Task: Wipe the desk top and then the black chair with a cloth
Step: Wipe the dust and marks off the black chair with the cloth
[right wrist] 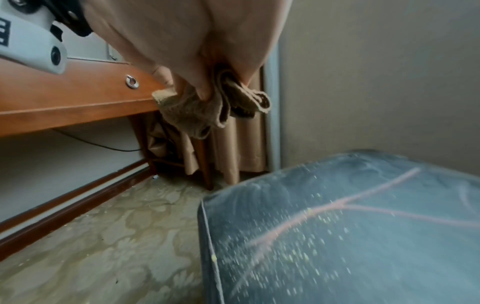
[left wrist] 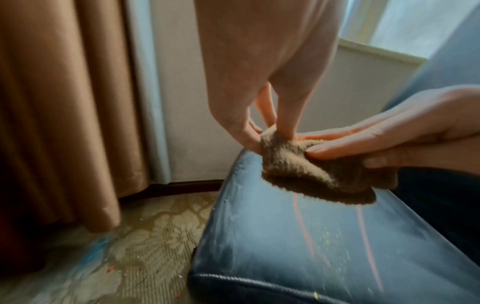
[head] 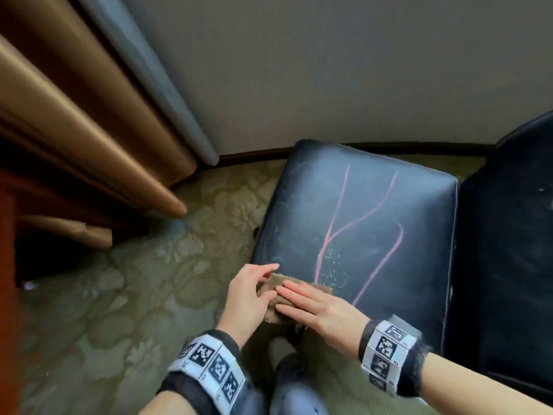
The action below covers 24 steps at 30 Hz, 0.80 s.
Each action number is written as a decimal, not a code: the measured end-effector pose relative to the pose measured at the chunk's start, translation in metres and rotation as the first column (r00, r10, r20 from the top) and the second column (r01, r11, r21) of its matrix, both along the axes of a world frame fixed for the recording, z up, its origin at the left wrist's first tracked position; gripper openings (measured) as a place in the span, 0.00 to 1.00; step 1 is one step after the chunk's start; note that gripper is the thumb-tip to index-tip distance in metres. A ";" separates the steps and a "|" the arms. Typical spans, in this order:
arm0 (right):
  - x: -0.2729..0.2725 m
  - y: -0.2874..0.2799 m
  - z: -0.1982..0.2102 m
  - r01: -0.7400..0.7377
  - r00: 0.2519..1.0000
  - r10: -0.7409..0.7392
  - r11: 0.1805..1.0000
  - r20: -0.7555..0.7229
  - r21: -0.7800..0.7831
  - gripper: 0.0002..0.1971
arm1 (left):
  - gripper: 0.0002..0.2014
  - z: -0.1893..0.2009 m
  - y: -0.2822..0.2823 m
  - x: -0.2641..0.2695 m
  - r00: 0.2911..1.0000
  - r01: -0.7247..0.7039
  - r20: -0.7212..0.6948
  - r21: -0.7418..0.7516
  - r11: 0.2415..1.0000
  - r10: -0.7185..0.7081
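1. One brown cloth (head: 276, 290), folded into a wad, was held between both hands just above the near left corner of the black chair (head: 359, 211) seat.
2. The left hand (head: 247, 295) pinched the cloth's left end between thumb and fingertips (left wrist: 249, 139), the remaining fingers loosely curved.
3. The right hand (head: 314, 307) lay over the cloth with straight fingers (left wrist: 345, 148) on top and the thumb beneath, so the wad was clasped flat between them; the wrist view showed folds of it bunched under the palm.
4. The cloth's lower fold hung free of the seat in the left wrist view; whether any part touched the leather could not be told.
5. On the seat there were three pink chalk-like lines (head: 335, 217), two of them joining near the middle, and one scatter of pale yellow-green specks (head: 332, 265) just right of the cloth.
6. Two marker wristbands (head: 209, 366) were worn, one on each wrist.
7. Brown curtains (head: 74, 115) hung at the far left, over a patterned carpet (head: 134, 295); one wooden desk (right wrist: 72, 98) edge appeared left of the chair.
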State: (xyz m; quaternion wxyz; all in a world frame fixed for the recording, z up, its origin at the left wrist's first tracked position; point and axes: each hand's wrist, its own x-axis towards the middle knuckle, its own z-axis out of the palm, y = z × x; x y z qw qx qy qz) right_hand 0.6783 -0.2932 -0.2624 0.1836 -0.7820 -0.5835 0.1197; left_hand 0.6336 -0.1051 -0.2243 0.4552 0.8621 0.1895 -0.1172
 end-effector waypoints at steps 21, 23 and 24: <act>0.100 -0.042 -0.137 0.592 0.806 -0.546 0.731 0.230 -0.340 0.44 | 0.33 -0.169 -0.002 0.032 0.934 0.351 -0.109 0.463 0.814 -0.340; 0.116 -0.055 -0.137 0.615 0.788 -0.574 0.722 0.222 -0.317 0.41 | 0.34 -0.178 -0.007 0.049 0.954 0.298 -0.136 0.421 0.857 -0.266; 0.128 -0.065 -0.137 0.626 0.780 -0.587 0.713 0.218 -0.317 0.40 | 0.34 -0.182 -0.007 0.059 0.970 0.243 -0.122 0.401 0.883 -0.212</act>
